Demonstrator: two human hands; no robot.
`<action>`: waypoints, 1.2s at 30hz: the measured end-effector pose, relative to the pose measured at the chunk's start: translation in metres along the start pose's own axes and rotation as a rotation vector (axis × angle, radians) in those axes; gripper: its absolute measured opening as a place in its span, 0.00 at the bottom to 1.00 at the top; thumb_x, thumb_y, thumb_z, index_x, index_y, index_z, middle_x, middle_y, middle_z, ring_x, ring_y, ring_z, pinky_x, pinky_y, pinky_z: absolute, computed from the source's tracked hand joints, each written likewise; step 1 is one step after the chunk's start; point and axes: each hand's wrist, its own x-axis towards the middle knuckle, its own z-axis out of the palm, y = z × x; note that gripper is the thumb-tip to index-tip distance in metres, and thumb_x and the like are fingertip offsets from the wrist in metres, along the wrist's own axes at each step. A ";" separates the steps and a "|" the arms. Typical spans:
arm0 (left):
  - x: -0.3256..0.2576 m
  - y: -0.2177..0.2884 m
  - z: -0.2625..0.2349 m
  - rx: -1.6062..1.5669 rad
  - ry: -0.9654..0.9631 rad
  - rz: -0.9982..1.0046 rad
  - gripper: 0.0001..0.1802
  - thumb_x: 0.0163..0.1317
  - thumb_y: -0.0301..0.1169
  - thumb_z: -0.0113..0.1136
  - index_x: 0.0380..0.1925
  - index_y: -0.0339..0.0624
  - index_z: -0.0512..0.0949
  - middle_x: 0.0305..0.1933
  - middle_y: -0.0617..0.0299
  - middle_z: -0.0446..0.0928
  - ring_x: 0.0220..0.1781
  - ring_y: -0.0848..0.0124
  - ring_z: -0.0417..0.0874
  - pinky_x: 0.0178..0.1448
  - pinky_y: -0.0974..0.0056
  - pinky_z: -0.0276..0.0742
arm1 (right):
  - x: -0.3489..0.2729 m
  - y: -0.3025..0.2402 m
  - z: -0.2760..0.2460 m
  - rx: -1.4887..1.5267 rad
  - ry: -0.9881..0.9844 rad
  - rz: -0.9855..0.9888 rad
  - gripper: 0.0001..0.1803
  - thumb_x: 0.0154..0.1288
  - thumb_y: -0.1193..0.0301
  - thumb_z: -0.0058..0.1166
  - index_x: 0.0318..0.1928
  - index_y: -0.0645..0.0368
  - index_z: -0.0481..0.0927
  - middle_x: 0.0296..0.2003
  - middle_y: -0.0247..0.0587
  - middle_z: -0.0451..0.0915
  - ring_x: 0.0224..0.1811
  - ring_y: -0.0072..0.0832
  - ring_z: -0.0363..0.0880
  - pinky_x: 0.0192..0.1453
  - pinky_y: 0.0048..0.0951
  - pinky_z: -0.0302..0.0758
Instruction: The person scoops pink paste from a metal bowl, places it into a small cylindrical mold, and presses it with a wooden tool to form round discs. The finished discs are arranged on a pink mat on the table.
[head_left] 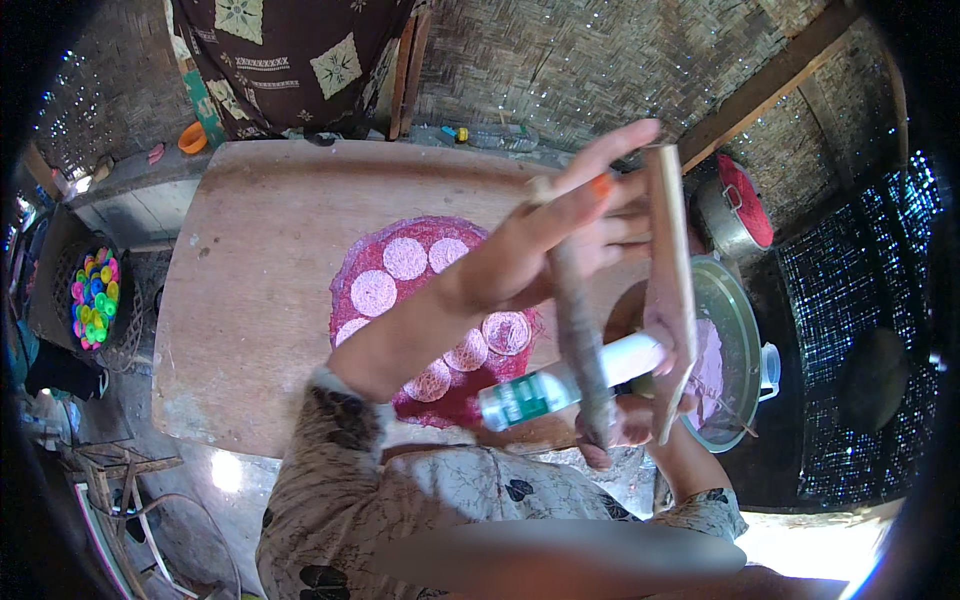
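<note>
In front of me, above the table's right side, is a hand press made of a white tube point(630, 359) with a green label, a round wooden stick point(578, 335) and a flat wooden bar point(672, 290). My left hand point(590, 220) is at the upper ends of the wood, its fingers stretched apart, with the stick crossing before the palm. Lower down, my right hand point(632, 418) grips the press near the lower ends, partly hidden by the wood. Beneath my left forearm lies a dark pink round sheet point(350, 240) bearing several pale pink lacy discs point(404, 258).
The wooden table point(240, 300) spreads to the left. At right stands a translucent basin point(750, 330) with pinkish-purple dough point(708, 370), below a metal pot point(722, 215) with red-pink contents or cloth. A basket point(128, 335) holds colourful plastic pieces. A clear bottle point(500, 137) lies behind the table.
</note>
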 end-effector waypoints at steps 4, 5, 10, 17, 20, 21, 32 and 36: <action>0.034 -0.037 -0.039 -0.106 0.021 -0.055 0.44 0.71 0.50 0.46 0.76 0.38 0.44 0.72 0.39 0.62 0.72 0.47 0.67 0.78 0.47 0.56 | -0.010 -0.012 0.001 -0.024 0.148 -0.074 0.73 0.44 0.23 0.51 0.76 0.66 0.43 0.55 0.60 0.73 0.61 0.50 0.73 0.69 0.48 0.65; 0.032 -0.046 -0.056 -0.155 0.081 -0.095 0.41 0.70 0.50 0.47 0.75 0.38 0.49 0.69 0.41 0.67 0.69 0.48 0.70 0.75 0.48 0.59 | -0.014 -0.018 0.002 -0.044 0.231 -0.067 0.74 0.43 0.22 0.50 0.76 0.66 0.43 0.55 0.61 0.73 0.61 0.50 0.73 0.68 0.48 0.65; -0.005 -0.110 -0.143 -0.525 0.396 -0.252 0.35 0.69 0.56 0.48 0.63 0.40 0.71 0.59 0.49 0.79 0.58 0.55 0.81 0.62 0.50 0.73 | -0.022 -0.031 -0.012 0.013 0.720 0.071 0.59 0.55 0.34 0.50 0.72 0.70 0.53 0.55 0.63 0.74 0.53 0.52 0.79 0.70 0.57 0.63; -0.070 -0.190 -0.217 -0.782 0.481 -0.051 0.35 0.68 0.60 0.47 0.55 0.40 0.77 0.53 0.53 0.81 0.58 0.54 0.79 0.66 0.49 0.71 | -0.027 -0.039 -0.049 0.019 0.969 0.245 0.51 0.62 0.40 0.49 0.69 0.73 0.58 0.49 0.66 0.78 0.50 0.49 0.81 0.59 0.53 0.76; -0.080 -0.195 -0.217 -0.711 0.591 0.001 0.33 0.68 0.59 0.47 0.52 0.39 0.76 0.48 0.54 0.79 0.54 0.55 0.78 0.67 0.52 0.70 | -0.022 -0.045 -0.051 -0.060 1.050 0.318 0.50 0.62 0.42 0.49 0.69 0.74 0.60 0.46 0.67 0.79 0.44 0.48 0.84 0.52 0.47 0.81; -0.082 -0.195 -0.217 -0.713 0.620 0.013 0.32 0.68 0.58 0.47 0.52 0.39 0.76 0.48 0.55 0.79 0.53 0.55 0.78 0.67 0.52 0.71 | -0.022 -0.046 -0.052 -0.089 1.060 0.341 0.50 0.62 0.42 0.49 0.69 0.74 0.60 0.46 0.66 0.80 0.43 0.48 0.84 0.51 0.47 0.81; -0.105 -0.179 -0.228 -0.664 0.630 0.063 0.28 0.66 0.55 0.49 0.48 0.41 0.74 0.45 0.56 0.76 0.52 0.54 0.77 0.61 0.51 0.74 | -0.001 -0.045 -0.059 -0.207 1.039 0.385 0.47 0.65 0.42 0.50 0.67 0.72 0.63 0.40 0.56 0.81 0.37 0.40 0.84 0.43 0.41 0.81; -0.105 -0.166 -0.237 -0.687 0.545 0.066 0.27 0.66 0.55 0.49 0.48 0.41 0.74 0.45 0.56 0.76 0.52 0.54 0.77 0.61 0.50 0.74 | 0.009 -0.043 -0.067 -0.279 1.058 0.402 0.48 0.64 0.41 0.49 0.68 0.72 0.62 0.39 0.58 0.81 0.37 0.42 0.84 0.45 0.44 0.80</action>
